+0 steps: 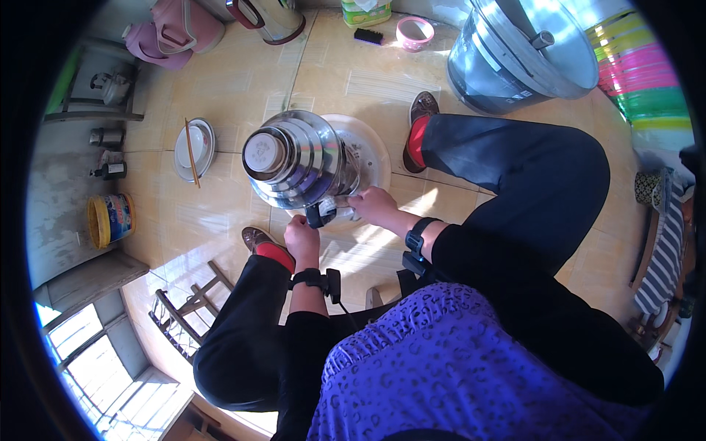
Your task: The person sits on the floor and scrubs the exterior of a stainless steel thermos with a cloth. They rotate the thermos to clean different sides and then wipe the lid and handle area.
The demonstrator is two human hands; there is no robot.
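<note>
A shiny metal kettle (317, 157) with stepped rings and a pale round base leans over a white basin (375, 149) on the floor between my feet. My left hand (301, 237) is closed at the kettle's near side, beside its black handle (315, 215); its fingertips are partly hidden, and I cannot tell what they grip. My right hand (376, 206) holds a small greyish thing, perhaps a brush or cloth, against the kettle next to the handle. Dark specks lie in the basin.
Left of the kettle, a pair of chopsticks (192, 154) lies across a bowl and plate (209, 165). A large metal bucket (491, 71) stands at the upper right, near a pink bowl (415, 34) and a black brush (368, 37). A wooden stool (207, 297) is at the lower left.
</note>
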